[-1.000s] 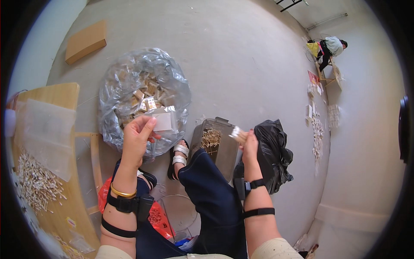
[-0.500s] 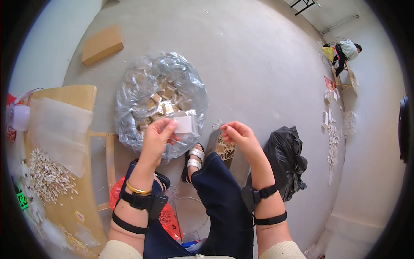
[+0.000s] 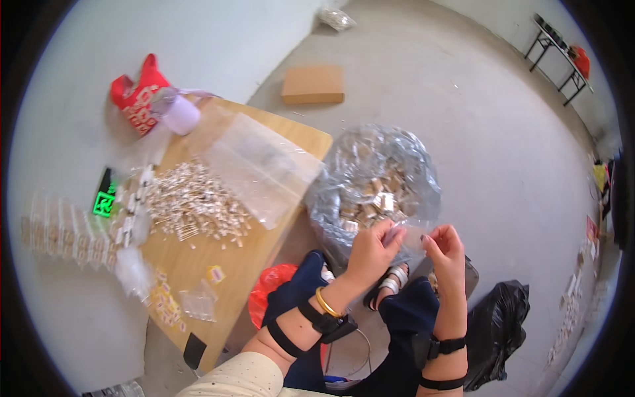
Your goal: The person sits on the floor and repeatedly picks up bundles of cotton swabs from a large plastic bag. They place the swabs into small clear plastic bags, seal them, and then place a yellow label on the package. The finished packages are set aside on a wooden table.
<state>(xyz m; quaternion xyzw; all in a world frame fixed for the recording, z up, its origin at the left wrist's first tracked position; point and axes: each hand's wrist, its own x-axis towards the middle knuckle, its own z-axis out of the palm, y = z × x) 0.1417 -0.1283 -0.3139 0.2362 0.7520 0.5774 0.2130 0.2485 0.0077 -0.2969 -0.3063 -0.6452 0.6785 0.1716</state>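
Note:
My left hand (image 3: pixel 372 251) pinches a small clear plastic bag (image 3: pixel 414 236) between thumb and fingers. At the bag's right edge, my right hand (image 3: pixel 447 251) is closed, its thumb and forefinger pinching the film. Both hands are over the near rim of a large clear plastic sack (image 3: pixel 423 149), which holds many small packets (image 3: pixel 383 200). Whatever lies inside the small bag is too blurred to tell. On the wooden table (image 3: pixel 264 228) to the left lies a heap of cotton swabs (image 3: pixel 195 202), beside flat clear plastic sheets (image 3: pixel 261 169).
Small yellow cards (image 3: pixel 165 301) and a clear little bag (image 3: pixel 198 302) lie near the table's front. A lilac container (image 3: pixel 180 116) and red bag (image 3: pixel 140 99) stand at its back. A cardboard box (image 3: pixel 314 84) and a black plastic bag (image 3: pixel 499 331) are on the floor.
My view has swung left, bringing more of the table into sight. The right hand, apart before, has come up to the small bag and pinches its edge.

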